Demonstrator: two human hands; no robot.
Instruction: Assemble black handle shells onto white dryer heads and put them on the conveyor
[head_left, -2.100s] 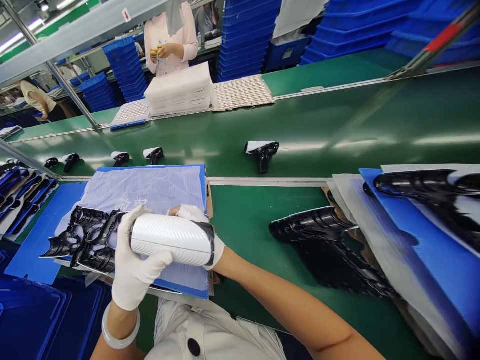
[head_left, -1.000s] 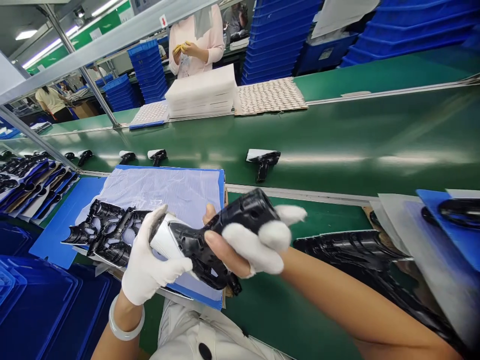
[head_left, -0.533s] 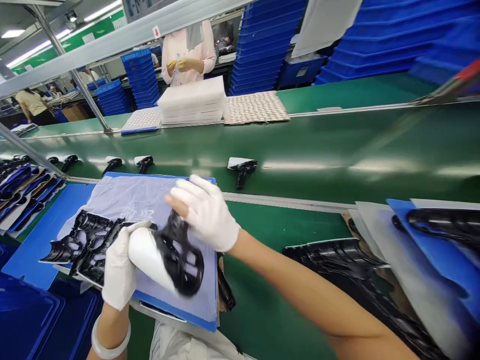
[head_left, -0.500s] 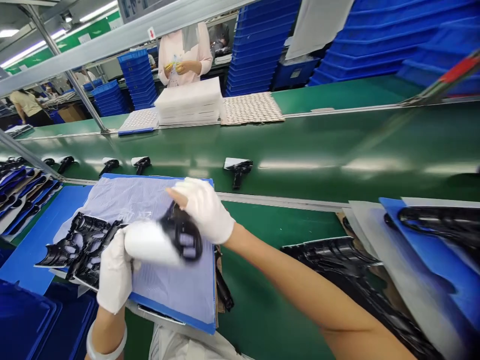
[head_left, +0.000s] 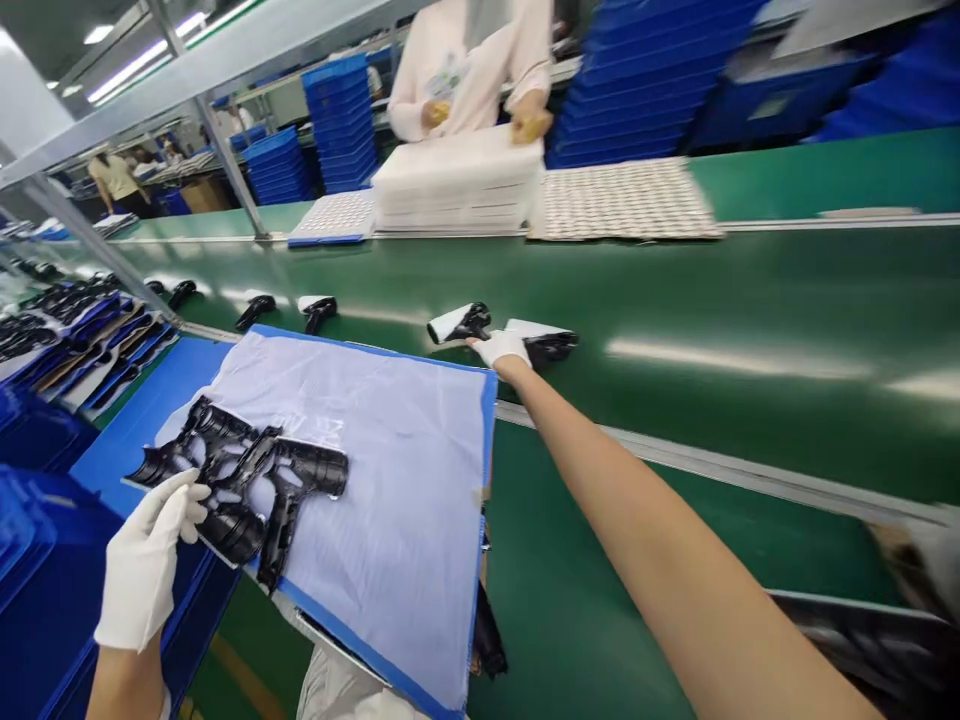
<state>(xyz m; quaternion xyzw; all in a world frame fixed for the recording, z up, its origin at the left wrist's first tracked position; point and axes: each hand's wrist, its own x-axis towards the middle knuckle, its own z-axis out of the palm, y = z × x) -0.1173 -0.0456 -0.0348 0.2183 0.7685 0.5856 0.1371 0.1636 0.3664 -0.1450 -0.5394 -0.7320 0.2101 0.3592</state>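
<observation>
Head view: on the green conveyor belt [head_left: 712, 300], the right hand [head_left: 499, 350], fingers together, sits just below a dryer body [head_left: 457, 323] with its white barrel pointing lower left, while the spread left hand [head_left: 146, 560] hovers beside black plastic frames [head_left: 255, 480].

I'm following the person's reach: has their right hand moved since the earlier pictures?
Yes. The right hand has moved forward, away from over the blue-edged board, and now reaches past its far edge, over the green conveyor belt.
</observation>
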